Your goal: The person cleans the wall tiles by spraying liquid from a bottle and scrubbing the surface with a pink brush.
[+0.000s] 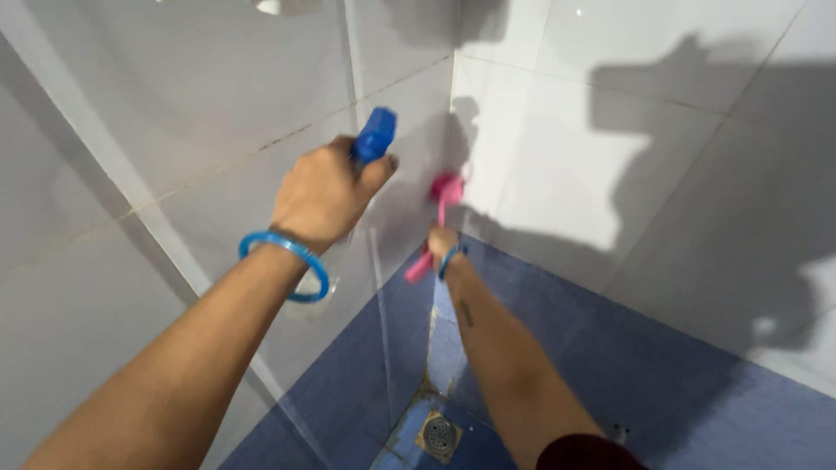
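The left hand [324,193] is closed around a blue spray bottle [374,136], whose nozzle points up toward the far corner. The right hand [441,244], farther away, grips a pink brush [440,218]; its handle runs upward, with the head against the white wall [557,165].

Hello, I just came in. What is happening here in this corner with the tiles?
A person stands in a tiled corner, both arms stretched out. The left hand grips a blue spray bottle aimed at the white wall tiles. The right hand holds a pink brush with its head against the wall near the corner joint. Each wrist carries a blue bangle. Below lie the blue floor tiles and a square metal drain.
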